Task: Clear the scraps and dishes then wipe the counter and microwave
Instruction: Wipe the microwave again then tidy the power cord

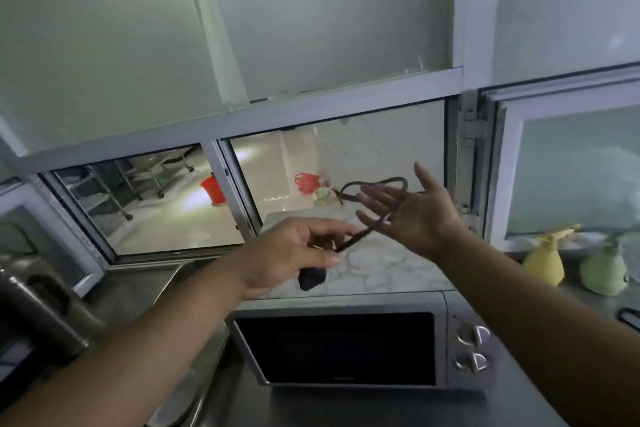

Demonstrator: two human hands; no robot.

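Note:
A silver microwave with a dark door and two knobs stands on the steel counter below my arms. Above it my left hand pinches a black power cord close to its black plug, which hangs under the fingers. My right hand is held up with straight, spread fingers, and the cord loops over its palm and curves round behind the fingers.
A dark metal kettle or urn stands at the left. Yellow and green spray bottles sit on the counter at the right. A window frame runs behind, with a marble ledge beyond.

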